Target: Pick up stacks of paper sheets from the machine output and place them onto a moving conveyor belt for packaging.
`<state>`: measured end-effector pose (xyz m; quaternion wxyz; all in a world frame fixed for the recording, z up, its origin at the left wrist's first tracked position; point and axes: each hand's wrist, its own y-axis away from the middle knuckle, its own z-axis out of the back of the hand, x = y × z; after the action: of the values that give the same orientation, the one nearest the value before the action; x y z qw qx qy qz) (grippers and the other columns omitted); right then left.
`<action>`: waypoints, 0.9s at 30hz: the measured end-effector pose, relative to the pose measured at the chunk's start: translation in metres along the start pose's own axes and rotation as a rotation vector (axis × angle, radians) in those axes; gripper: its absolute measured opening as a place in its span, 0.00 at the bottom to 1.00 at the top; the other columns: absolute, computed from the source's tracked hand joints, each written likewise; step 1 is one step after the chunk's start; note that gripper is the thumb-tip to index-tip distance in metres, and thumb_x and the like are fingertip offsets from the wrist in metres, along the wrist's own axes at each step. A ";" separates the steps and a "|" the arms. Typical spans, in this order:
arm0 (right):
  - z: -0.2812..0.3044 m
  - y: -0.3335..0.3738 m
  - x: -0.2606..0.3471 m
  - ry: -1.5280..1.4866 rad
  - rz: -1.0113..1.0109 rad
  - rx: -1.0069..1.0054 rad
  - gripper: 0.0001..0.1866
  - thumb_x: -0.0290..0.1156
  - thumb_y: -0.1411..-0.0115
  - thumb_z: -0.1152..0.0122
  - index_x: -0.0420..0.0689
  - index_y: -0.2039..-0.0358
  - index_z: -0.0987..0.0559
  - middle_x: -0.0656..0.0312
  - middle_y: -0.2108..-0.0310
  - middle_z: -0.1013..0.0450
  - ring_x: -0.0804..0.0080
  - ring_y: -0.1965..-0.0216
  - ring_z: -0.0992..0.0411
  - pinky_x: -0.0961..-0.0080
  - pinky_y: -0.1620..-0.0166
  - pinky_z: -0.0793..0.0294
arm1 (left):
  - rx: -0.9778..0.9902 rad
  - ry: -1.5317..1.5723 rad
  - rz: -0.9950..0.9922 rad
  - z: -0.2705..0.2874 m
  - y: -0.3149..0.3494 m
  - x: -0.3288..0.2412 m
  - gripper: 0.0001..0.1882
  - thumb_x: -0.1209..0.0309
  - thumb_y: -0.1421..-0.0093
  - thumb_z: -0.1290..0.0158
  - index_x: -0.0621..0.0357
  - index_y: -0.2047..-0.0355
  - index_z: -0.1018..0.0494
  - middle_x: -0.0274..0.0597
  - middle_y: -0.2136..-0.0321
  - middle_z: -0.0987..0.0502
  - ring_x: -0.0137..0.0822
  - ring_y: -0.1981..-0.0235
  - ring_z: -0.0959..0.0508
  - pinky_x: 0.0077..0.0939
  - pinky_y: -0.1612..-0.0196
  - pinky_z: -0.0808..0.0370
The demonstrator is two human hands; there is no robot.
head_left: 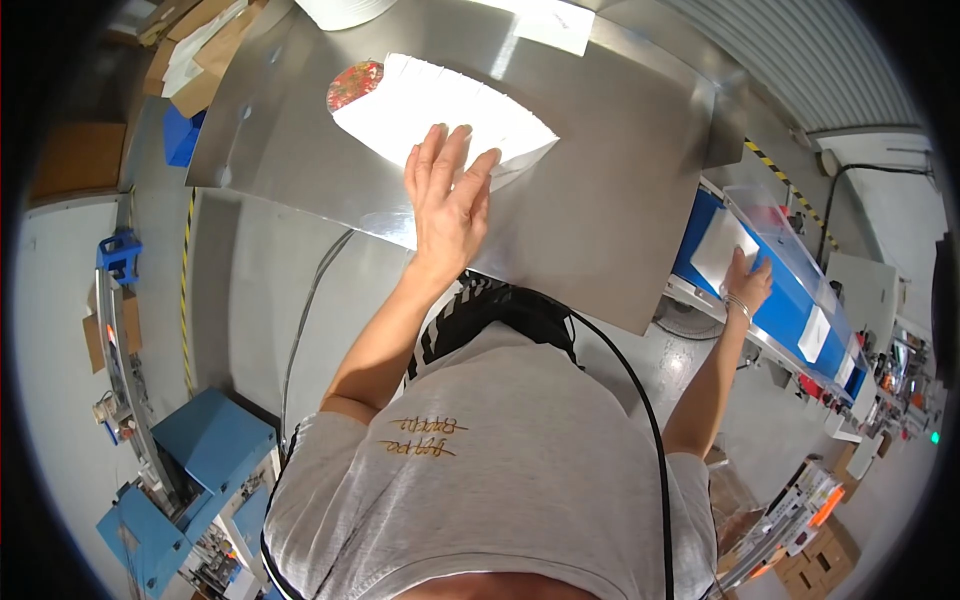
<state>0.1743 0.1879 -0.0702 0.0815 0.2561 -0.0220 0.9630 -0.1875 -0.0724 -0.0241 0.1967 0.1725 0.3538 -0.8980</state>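
On the steel table (610, 200) lies a fanned row of flat white packets (430, 105), standing close together. A red and yellow printed face (355, 86) shows at the row's left end. My left hand (448, 205) rests on the near side of the row, fingers stretched out and a little apart. Far to the right, my right hand (748, 283) is over a blue conveyor belt (783, 310). Its thumb and fingers are at the edge of a single flat white packet (722, 245), gripping it; the fingertips are partly hidden.
Another white packet (814, 333) lies farther along the belt, beside a clear plastic guard (775, 235). A white sheet (555, 25) and a white round container (345, 8) are at the table's far edge. Open cardboard boxes (205, 60) stand at far left. A black cable (640, 385) hangs by my body.
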 end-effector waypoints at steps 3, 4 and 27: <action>-0.004 0.007 0.031 -0.027 0.648 -0.134 0.30 0.38 0.54 0.29 0.40 0.51 0.28 0.51 0.57 0.27 0.56 0.56 0.28 0.65 0.55 0.29 | 0.004 0.029 0.050 0.000 -0.001 0.000 0.17 0.80 0.50 0.44 0.51 0.60 0.22 0.42 0.46 0.31 0.48 0.39 0.40 0.47 0.40 0.46; -0.017 0.021 0.050 -0.138 0.685 0.023 0.30 0.36 0.54 0.29 0.41 0.50 0.28 0.52 0.55 0.28 0.57 0.55 0.28 0.65 0.54 0.28 | -0.002 0.028 0.033 0.000 -0.002 -0.001 0.16 0.81 0.51 0.44 0.50 0.61 0.21 0.42 0.46 0.32 0.49 0.39 0.41 0.48 0.40 0.46; -0.091 0.073 0.114 -0.828 0.182 0.547 0.16 0.37 0.43 0.39 0.39 0.59 0.25 0.66 0.71 0.28 0.79 0.70 0.34 0.78 0.66 0.32 | 0.043 -0.069 -0.058 0.001 -0.015 0.042 0.19 0.75 0.44 0.47 0.53 0.51 0.26 0.44 0.47 0.31 0.50 0.41 0.38 0.46 0.40 0.45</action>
<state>0.0198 0.1400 -0.0924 -0.0883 0.6258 0.1782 0.7542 -0.2307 -0.0725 -0.0340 0.1789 0.1352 0.3324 -0.9161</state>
